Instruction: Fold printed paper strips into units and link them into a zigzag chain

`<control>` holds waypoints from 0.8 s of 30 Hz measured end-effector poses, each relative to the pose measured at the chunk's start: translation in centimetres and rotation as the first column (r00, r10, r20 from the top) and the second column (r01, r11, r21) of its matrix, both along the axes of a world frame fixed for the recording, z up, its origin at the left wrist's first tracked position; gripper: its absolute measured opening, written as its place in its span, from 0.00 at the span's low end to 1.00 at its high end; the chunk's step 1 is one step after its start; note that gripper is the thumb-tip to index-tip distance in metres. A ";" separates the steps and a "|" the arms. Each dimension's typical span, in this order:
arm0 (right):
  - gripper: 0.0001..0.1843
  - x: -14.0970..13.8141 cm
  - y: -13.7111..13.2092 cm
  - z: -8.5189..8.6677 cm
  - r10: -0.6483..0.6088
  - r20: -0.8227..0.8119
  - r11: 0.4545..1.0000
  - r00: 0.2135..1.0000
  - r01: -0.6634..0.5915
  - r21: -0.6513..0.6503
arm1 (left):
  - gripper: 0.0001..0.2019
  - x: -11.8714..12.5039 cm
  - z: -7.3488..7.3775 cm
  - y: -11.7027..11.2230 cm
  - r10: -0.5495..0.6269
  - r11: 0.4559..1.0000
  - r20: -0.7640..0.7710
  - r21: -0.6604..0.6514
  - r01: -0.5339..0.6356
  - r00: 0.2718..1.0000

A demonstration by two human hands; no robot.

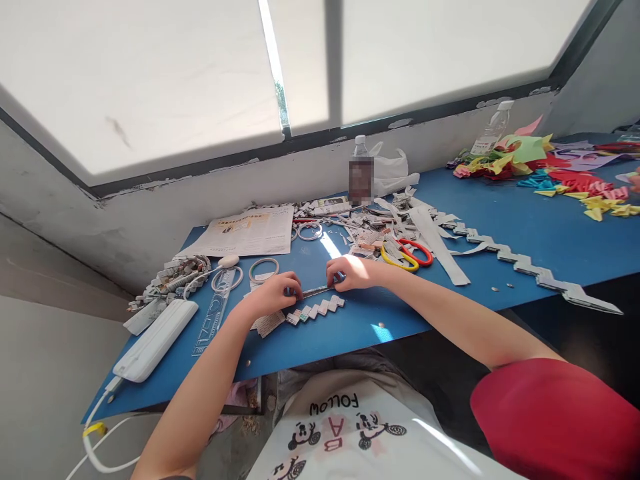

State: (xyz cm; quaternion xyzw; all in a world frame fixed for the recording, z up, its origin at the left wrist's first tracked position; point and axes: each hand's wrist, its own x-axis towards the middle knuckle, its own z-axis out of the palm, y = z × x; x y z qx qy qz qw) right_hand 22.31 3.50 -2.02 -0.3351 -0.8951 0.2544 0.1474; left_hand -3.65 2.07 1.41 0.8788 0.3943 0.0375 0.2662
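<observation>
A narrow strip of folded newspaper stretches between my hands just above the blue table. My left hand pinches its left end, and the fingers of my right hand are closed on the other end. Right below lies a short zigzag chain of folded paper. Printed paper pieces rest beside the chain, partly under my left wrist. Beyond my right hand are scissors with yellow and red handles, lying on paper scraps.
A newspaper sheet and scrap pile lie farther back near a bottle. At left are a white power bank, a clear ruler and a coiled paper chain. A long zigzag chain reaches the right table edge.
</observation>
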 end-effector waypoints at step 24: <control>0.07 -2.1 -1.4 0.3 -0.211 -0.077 0.977 0.974 0.208 -0.052 | 0.12 2.9 -1.6 -1.0 0.142 0.980 0.069 0.131 -0.150 0.987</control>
